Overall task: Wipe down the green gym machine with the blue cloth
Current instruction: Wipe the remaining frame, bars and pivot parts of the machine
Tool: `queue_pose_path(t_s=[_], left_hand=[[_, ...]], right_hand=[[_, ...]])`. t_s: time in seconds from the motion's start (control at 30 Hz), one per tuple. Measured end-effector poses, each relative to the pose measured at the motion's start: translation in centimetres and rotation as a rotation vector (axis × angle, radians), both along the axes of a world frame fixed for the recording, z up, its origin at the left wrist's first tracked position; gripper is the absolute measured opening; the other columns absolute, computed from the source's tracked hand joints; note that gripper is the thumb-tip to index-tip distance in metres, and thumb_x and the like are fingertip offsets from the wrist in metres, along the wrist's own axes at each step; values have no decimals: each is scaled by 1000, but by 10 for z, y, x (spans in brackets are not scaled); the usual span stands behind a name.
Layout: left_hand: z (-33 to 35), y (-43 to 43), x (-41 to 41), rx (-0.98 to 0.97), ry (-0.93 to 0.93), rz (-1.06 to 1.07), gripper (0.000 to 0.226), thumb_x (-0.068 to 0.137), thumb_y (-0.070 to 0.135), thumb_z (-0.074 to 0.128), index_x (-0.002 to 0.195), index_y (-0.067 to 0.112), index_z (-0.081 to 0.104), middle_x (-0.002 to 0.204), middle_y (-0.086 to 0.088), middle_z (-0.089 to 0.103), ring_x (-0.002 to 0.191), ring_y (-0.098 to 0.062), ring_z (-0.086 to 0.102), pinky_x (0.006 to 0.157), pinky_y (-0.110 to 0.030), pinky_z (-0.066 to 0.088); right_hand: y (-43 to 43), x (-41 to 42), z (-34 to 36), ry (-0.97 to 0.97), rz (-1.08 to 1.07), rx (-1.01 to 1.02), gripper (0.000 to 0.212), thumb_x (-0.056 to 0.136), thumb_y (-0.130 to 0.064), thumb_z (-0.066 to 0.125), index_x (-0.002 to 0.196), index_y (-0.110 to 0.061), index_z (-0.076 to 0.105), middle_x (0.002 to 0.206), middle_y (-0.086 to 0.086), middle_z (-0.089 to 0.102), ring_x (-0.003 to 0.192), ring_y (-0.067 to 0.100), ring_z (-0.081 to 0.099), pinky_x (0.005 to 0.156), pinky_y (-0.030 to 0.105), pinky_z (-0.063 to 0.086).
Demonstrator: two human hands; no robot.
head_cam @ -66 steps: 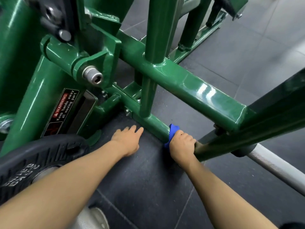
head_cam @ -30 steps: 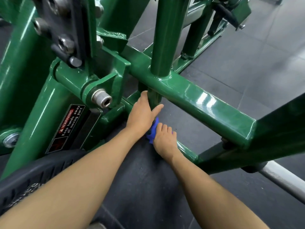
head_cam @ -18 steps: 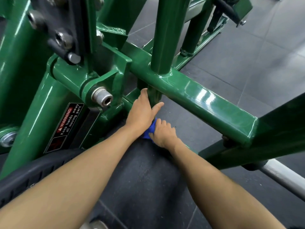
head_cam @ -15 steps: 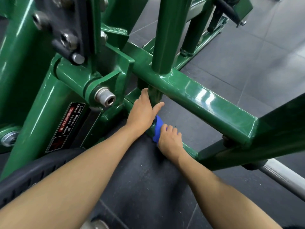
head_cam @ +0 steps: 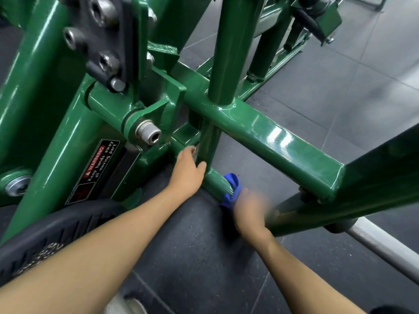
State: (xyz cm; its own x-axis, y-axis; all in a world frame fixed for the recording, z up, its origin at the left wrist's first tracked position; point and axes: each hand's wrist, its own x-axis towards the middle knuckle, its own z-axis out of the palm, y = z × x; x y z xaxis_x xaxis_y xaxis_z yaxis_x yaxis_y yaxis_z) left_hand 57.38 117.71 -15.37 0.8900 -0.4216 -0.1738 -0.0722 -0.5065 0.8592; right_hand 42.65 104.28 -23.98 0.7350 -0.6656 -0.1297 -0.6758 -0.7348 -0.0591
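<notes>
The green gym machine [head_cam: 272, 137] fills the view with glossy tubes and a pivot bolt. Its low floor bar [head_cam: 215, 180] runs between my hands. My left hand [head_cam: 188, 171] grips the short upright post just above that bar, thumb on the right side of the post. My right hand [head_cam: 249, 211] is motion-blurred and holds the blue cloth [head_cam: 232, 189] against the floor bar, to the right of the post. Most of the cloth is hidden under the hand.
A black weight plate [head_cam: 52, 241] sits at the lower left under a red warning sticker [head_cam: 95, 171]. A silver barbell sleeve [head_cam: 385, 243] sticks out at the lower right. Dark rubber floor tiles [head_cam: 340, 91] lie all around. A shoe tip [head_cam: 127, 305] shows at the bottom.
My right hand has slid the blue cloth to the right along the floor bar, away from the post. My left hand has stayed on the upright post.
</notes>
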Motion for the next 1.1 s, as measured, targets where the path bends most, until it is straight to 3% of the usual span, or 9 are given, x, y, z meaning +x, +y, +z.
queue_pose_path(t_s=[0.1, 0.2, 0.47, 0.57, 0.67, 0.77, 0.97, 1.03, 1.1], left_hand=[[-17, 14, -14, 81, 159, 43, 51, 94, 15, 65, 143, 12, 50, 137, -5, 60, 122, -23, 59, 109, -35, 44], [-23, 26, -17, -2, 232, 57, 50, 92, 16, 67, 140, 25, 53, 131, 7, 62, 114, -17, 63, 102, -42, 53], [-25, 31, -16, -124, 321, 234, 26, 93, 8, 58, 114, 24, 59, 105, 2, 66, 96, -19, 70, 91, -47, 60], [-16, 28, -21, -197, 352, 249, 26, 95, 1, 55, 113, 19, 60, 107, 0, 66, 83, -15, 72, 72, -34, 58], [-3, 28, -22, -300, 379, 236, 24, 98, 4, 55, 111, 22, 62, 109, -1, 71, 88, -17, 76, 69, -32, 56], [12, 30, -23, -450, 453, 229, 14, 102, 16, 59, 112, 19, 68, 106, -4, 77, 92, -22, 77, 77, -37, 54], [30, 25, -24, -636, 352, 101, 28, 96, 18, 73, 124, 15, 67, 111, -7, 77, 94, -18, 74, 75, -31, 56], [32, 20, -25, -618, 292, 130, 30, 92, 11, 77, 120, 10, 67, 107, -3, 77, 88, -16, 74, 74, -31, 58], [31, 15, -23, -622, 266, 186, 24, 91, -1, 74, 112, 6, 68, 95, 0, 78, 79, -14, 72, 75, -34, 58]], right_hand=[[0, 27, 23, -255, 7, 342, 28, 95, -20, 66, 115, -4, 56, 103, 20, 67, 91, 41, 65, 77, 45, 49], [12, 63, 61, -534, -130, 892, 35, 108, -39, 50, 137, -20, 47, 114, -1, 66, 102, 20, 61, 87, 33, 44], [41, 85, 108, -1031, -80, 978, 30, 102, -45, 60, 127, -30, 52, 110, -10, 65, 99, 7, 63, 98, 31, 50], [43, 85, 111, -966, 19, 969, 52, 86, -22, 74, 131, -31, 48, 110, -7, 62, 93, 10, 59, 93, 30, 49], [41, 81, 106, -809, 86, 1093, 79, 71, -8, 60, 127, -60, 41, 96, -12, 55, 82, 8, 49, 82, 29, 47], [36, 79, 114, -863, 47, 1288, 67, 70, -10, 49, 115, -60, 54, 98, -8, 54, 89, 10, 47, 88, 26, 43], [40, 69, 139, -794, 36, 1280, 58, 83, -13, 46, 140, -22, 52, 117, -3, 63, 109, 16, 56, 101, 38, 46], [41, 62, 153, -667, 38, 1218, 46, 92, -12, 46, 137, -16, 51, 118, -14, 64, 108, 5, 59, 96, 27, 46], [47, 53, 174, -510, 98, 1092, 45, 97, -12, 45, 139, -29, 43, 134, -20, 55, 111, -12, 55, 92, 7, 39]])
